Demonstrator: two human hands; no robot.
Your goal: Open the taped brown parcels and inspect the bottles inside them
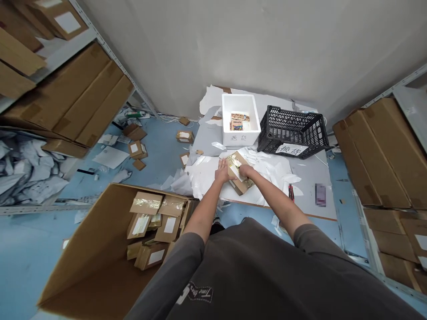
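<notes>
A small taped cardboard box (240,187) with a white label (236,169) lies on the paper-covered table in front of me. My left hand (223,171) rests against the box's left side, its fingers stretched out and the thumb reaching over the near part. On the box's top, by the label, my right hand (246,170) is closed. Whatever its fingers may hold is too small to make out. Torn white paper (271,166) is spread around and under the box.
Behind the box stand a white foam box (240,140) with small packs inside and a black plastic crate (293,129). A red-and-black tool (291,193) lies right. A large open carton (85,240) at left holds several small boxes. Shelves with cartons (383,151) flank both sides.
</notes>
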